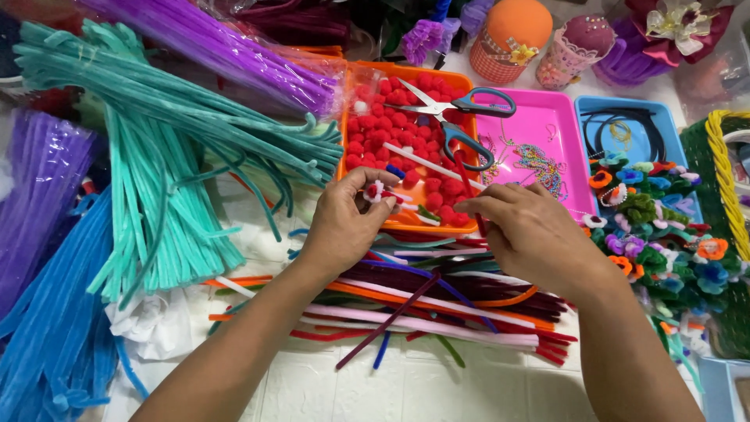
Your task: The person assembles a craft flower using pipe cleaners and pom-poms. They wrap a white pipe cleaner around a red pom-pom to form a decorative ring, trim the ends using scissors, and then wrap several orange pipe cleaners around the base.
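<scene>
Pinched between the thumb and fingers of the left hand (344, 223) is a small red-and-white flower piece (376, 190), held just over the near rim of the orange tray (359, 78), while the right hand (531, 230) is closed on a dark red pipe cleaner (469, 187) whose upper end rises toward the scissors; whether that stem already joins the little piece cannot be told from this angle. Judging by the hold, the work would go best with the left pinch kept firm and close to the piece, so the fluffy bit does not spin, and with the right hand guiding the stem from near its end rather than far down. Going by size, great sheaves of teal pipe cleaners (156, 156), blue ones (55, 328) and bagged purple ones (226, 47) fill the left side, and a loose mixed pile of stems (437, 305) lies under both wrists. Among containers, the orange tray is heaped with red pompoms (391, 129), and grey-handled scissors (461, 117) rest across its right rim; the pink tray (562, 109) beside it holds thin bead chains; the blue tray (660, 125) holds dark headbands and finished pipe-cleaner flowers (664, 227), which spill forward past its near edge; a woven green-and-yellow basket (723, 172) stands at the far right, its contents out of view.
</scene>
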